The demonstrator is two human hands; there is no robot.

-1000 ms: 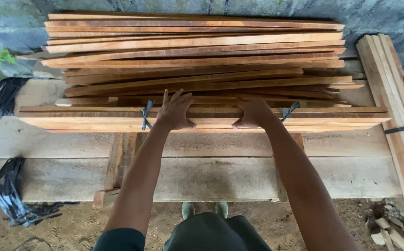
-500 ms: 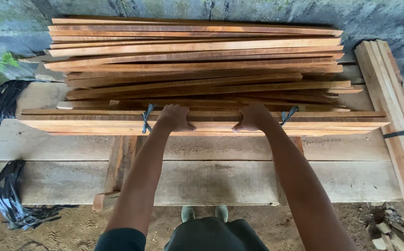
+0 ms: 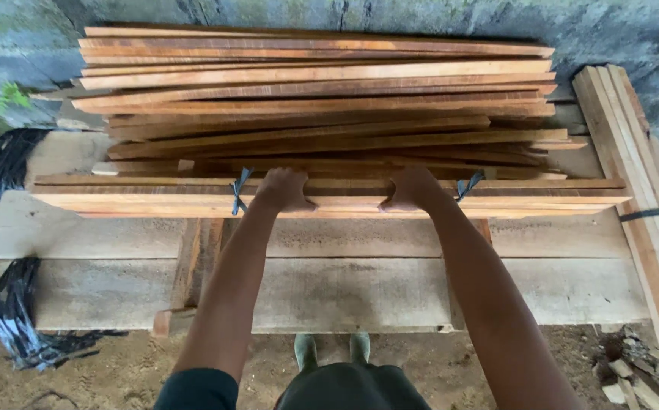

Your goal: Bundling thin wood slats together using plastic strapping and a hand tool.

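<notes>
Two hands, left hand (image 3: 284, 190), right hand (image 3: 413, 188), clasping tied slat bundle (image 3: 344, 199), lengthwise left-right

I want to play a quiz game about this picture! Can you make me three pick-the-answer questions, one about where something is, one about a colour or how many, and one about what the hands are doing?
1. Where does the tied bundle of slats lie?
A. On the ground
B. At the near edge of the loose slat pile, on the plank bench
C. Leaning upright on the wall

2. How many dark ties go round the bundle?
A. Two
B. Five
C. None

3. What are the hands doing?
A. Hanging in the air
B. Holding a hammer
C. Both gripping the bundle

Answers:
1 B: the bundle lies flat in front of the pile, on the planks.
2 A: one tie shows beside the left hand, one beside the right hand.
3 C: the fingers of both hands curl over the bundle's top.
</notes>
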